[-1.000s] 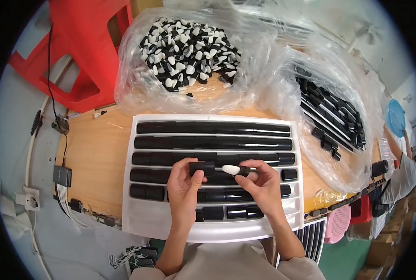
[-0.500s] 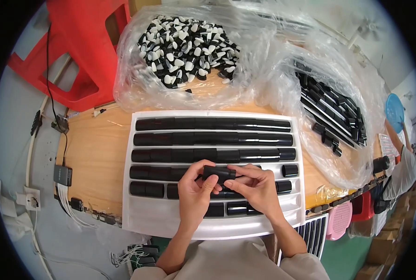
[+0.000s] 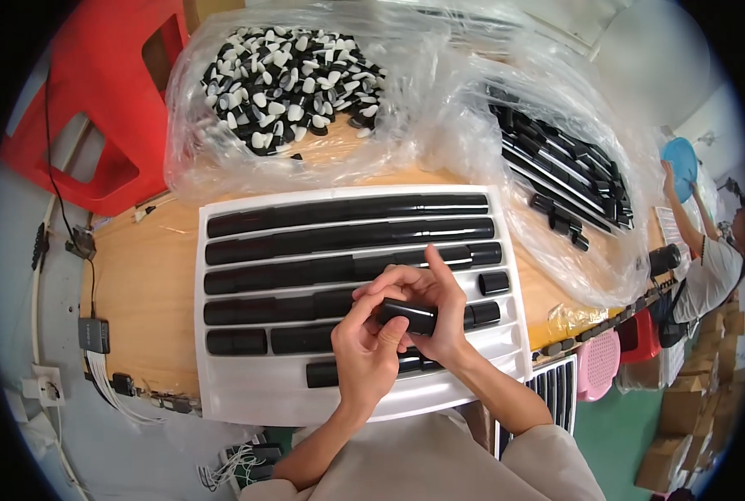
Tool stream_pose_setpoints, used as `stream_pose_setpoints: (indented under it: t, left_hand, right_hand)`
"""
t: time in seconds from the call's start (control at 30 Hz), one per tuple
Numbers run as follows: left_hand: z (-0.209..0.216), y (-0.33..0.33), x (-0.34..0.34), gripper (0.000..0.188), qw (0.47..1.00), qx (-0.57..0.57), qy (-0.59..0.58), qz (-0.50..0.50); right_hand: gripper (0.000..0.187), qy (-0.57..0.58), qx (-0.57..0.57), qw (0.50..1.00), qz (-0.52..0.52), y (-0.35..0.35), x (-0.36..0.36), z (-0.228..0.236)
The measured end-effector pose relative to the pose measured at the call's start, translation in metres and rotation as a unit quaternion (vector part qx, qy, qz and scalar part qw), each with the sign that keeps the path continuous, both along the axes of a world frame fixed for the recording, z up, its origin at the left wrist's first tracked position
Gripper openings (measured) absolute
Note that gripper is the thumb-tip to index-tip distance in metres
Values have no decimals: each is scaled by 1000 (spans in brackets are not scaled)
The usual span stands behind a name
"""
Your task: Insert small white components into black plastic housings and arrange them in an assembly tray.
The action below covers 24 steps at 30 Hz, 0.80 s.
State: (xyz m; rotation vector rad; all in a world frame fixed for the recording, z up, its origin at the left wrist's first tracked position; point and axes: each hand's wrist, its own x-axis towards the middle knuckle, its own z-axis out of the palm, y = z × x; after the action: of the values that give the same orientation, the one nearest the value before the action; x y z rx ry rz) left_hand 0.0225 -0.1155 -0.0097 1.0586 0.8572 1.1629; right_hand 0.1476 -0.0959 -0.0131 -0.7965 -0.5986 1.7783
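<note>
Above the white tray [image 3: 222,392], a short glossy black cylinder [image 3: 411,317] is held between my two hands. My left hand [image 3: 366,351] is closed on it, with the thumb across its near side. My right hand [image 3: 443,309] cups it from the right, palm against its right end and one finger pointing up; its other fingers curl behind and are partly hidden. Rows of similar black cylinders [image 3: 306,238] lie end to end in the tray's grooves. A single short black piece [image 3: 494,283] sits alone near the tray's right side.
Behind the tray, a clear plastic bag holds black and white small parts [image 3: 297,83]. Another holds black tubes [image 3: 565,167]. A red stool [image 3: 114,108] stands far left, a cable hub [image 3: 94,335] on the left edge. To the right are a pink basket [image 3: 598,367] and another person [image 3: 711,271].
My right hand has gone from a fingertip pinch to cupping the cylinder's right end. The cylinder now tilts down to the right. The whole view has shifted, and the tray appears further left.
</note>
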Motion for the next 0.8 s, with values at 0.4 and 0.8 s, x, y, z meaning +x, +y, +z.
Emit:
stream_pose_setpoints:
  t: [0.4,0.8]
  left_hand:
    - [-19,4,-8,19,998,63,-3,-27]
    - [-18,12,-8,47,974,133,177,45]
  right_hand:
    - [27,-267,117,956,31,-13,31,9]
    - [40,-719,201,657,-106,-45,109,-11]
